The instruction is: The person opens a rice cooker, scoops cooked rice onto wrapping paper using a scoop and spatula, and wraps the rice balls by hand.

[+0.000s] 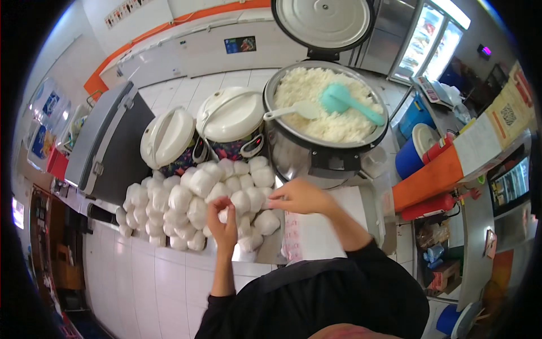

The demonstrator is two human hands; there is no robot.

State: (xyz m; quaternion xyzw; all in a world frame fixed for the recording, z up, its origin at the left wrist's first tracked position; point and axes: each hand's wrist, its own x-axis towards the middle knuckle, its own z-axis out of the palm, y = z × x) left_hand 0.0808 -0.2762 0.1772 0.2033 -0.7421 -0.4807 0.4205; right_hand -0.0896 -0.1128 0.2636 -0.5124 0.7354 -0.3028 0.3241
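A large heap of white rice portions wrapped in thin clear plastic [180, 199] lies on the metal table before me. My left hand [223, 222] is over the front of the heap, thumb and fingers curled towards each other. White shows between them, but I cannot tell whether it is held. To the right, my right hand [302, 197] has its fingertips drawn together at the heap's right edge; whether they grip plastic is unclear. Beyond it stands a big rice cooker [313, 154], lid raised, full of cooked rice [296, 87]. A turquoise scoop [336, 97] and a pale rice paddle [307, 109] rest on the rice.
Two smaller lidded rice cookers [167, 140] [233, 114] stand behind the heap. A grey cooler box [114, 148] is at the left. White sheets [322, 233] and pink-printed plastic [292, 237] lie near my body. An orange-edged counter [432, 178] and a fire extinguisher [427, 207] are at right.
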